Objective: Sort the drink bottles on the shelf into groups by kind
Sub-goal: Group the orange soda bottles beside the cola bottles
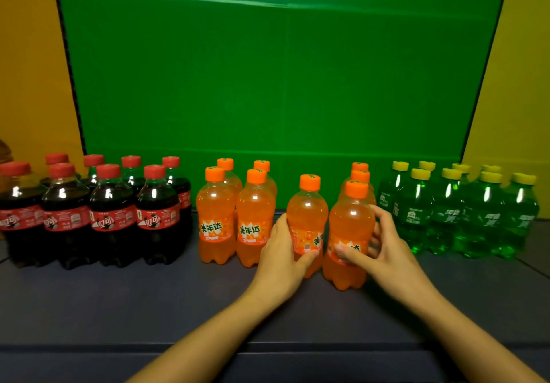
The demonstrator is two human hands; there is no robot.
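Several dark cola bottles (111,213) with red caps stand grouped at the left of the shelf (148,299). Several orange soda bottles (215,216) stand in the middle, and several green soda bottles (446,213) with yellow caps stand at the right. My left hand (281,251) is wrapped around one upright orange bottle (306,213). My right hand (384,245) grips a second upright orange bottle (349,224) just to its right. Two more orange bottles (360,175) stand behind that one, mostly hidden.
A green backdrop (282,70) rises behind the bottles, with yellow walls (29,70) on both sides. The dark shelf has a front edge (89,347) near me. A gap separates the two held bottles from the left orange pairs.
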